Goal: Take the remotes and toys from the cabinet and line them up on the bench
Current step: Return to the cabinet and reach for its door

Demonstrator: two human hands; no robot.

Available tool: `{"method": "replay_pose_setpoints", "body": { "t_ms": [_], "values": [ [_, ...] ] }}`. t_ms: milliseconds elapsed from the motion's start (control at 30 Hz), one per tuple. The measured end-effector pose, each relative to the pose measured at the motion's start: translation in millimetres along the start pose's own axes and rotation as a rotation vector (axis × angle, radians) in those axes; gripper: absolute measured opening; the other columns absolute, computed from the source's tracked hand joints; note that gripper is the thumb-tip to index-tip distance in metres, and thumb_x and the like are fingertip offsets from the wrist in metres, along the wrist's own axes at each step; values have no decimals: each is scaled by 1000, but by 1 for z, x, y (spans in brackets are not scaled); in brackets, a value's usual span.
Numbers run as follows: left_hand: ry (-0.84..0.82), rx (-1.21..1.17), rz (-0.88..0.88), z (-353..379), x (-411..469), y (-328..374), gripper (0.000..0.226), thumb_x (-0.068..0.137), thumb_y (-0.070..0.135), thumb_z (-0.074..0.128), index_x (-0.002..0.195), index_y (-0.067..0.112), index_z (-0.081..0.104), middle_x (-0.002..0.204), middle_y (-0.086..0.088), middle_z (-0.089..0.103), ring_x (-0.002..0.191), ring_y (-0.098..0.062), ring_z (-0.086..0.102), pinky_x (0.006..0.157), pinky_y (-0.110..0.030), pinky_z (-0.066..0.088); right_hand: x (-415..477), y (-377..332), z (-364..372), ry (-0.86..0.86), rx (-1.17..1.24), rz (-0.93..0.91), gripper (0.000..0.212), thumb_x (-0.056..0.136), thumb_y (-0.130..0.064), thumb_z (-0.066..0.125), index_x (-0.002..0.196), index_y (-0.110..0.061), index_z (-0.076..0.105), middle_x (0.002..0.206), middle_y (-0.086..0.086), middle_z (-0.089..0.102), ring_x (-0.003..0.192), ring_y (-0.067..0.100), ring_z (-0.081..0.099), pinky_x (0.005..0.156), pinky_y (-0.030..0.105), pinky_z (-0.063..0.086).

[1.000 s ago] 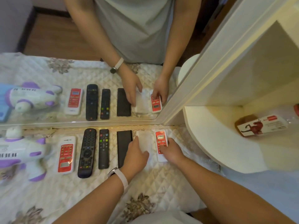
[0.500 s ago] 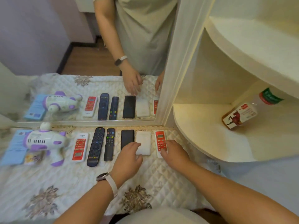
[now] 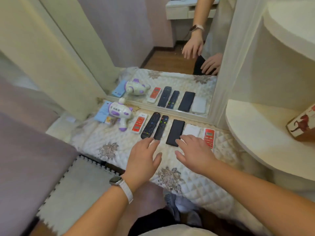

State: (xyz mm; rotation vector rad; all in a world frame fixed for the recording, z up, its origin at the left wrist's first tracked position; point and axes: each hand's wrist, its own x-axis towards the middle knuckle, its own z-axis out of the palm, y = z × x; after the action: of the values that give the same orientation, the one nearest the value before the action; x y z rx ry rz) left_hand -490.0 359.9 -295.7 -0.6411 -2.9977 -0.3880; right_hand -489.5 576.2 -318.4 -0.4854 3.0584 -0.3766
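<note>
Setting: a quilted, flower-patterned bench [image 3: 196, 188] runs along a mirror [image 3: 170, 62] at its far edge, with a cream cabinet [image 3: 255, 138] to the right and a grey foam floor mat [image 3: 71, 189] to the near left.

Nearest you: your left hand [image 3: 143, 160], watch [image 3: 117, 181] at the wrist, palm down with fingers loosely spread and holding nothing; its fingertips reach the near ends of the two dark remotes. Whether they touch, you cannot tell. Your right hand [image 3: 196, 154] lies just beside it, likewise palm down, spread and empty, its fingers over the near end of the white slab.

Row on the bench, left to right, long axes all running near to far and roughly parallel:
- blue card [image 3: 102, 111], flat, under the toy's left side;
- white-and-purple toy gun [image 3: 119, 114], barrel leftward, grip toward you;
- white-and-red remote [image 3: 139, 123];
- large black remote [image 3: 150, 125];
- slim black remote [image 3: 161, 127];
- plain black slab [image 3: 175, 132];
- white slab [image 3: 191, 131];
- second red remote [image 3: 209, 137], rightmost.

Far right: a labelled bottle [image 3: 303, 123] on its side on the cabinet shelf.

Change since half a second ago: both hands have drawn back from the white slab and red remote; the row itself has not moved.
</note>
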Motion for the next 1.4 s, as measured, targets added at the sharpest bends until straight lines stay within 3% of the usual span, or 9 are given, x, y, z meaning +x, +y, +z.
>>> {"method": "replay_pose_setpoints", "body": {
  "t_ms": [500,767,900,1167,1400],
  "values": [
    [230,102,-354,-72,-187,-84,40,86,38,53,121,19,61,125,-5,61,117,-27,54,99,-53,44,6,-192,-8,81,-49,-487,47,88,-47,44,114,-14,65,115,9,66,104,32,61,87,43,50],
    [322,222,-532,-129,-375,-181,40,86,37,53,118,16,64,122,-10,62,113,-30,57,97,-45,45,-21,-400,18,74,-48,-750,47,89,-48,46,119,-16,64,118,5,65,110,28,59,90,41,48],
    [376,291,-661,-151,-479,-222,40,85,39,54,115,16,66,120,-9,64,111,-29,58,97,-39,35,-42,-513,37,68,-57,-922,46,92,-48,44,119,-16,63,118,4,65,110,27,58,91,41,47],
    [455,279,-1013,-180,-659,-238,43,87,40,50,121,19,65,129,-6,61,123,-28,53,106,-45,36,-93,-691,68,57,-61,-1214,47,90,-47,46,118,-15,64,118,6,66,108,29,60,91,40,45],
    [501,287,-1285,-193,-755,-226,43,91,39,51,131,23,58,138,-3,55,131,-22,45,112,-41,26,-130,-795,87,28,-13,-1482,49,91,-48,45,123,-15,62,118,5,64,106,29,59,90,41,48]
  ]
}}
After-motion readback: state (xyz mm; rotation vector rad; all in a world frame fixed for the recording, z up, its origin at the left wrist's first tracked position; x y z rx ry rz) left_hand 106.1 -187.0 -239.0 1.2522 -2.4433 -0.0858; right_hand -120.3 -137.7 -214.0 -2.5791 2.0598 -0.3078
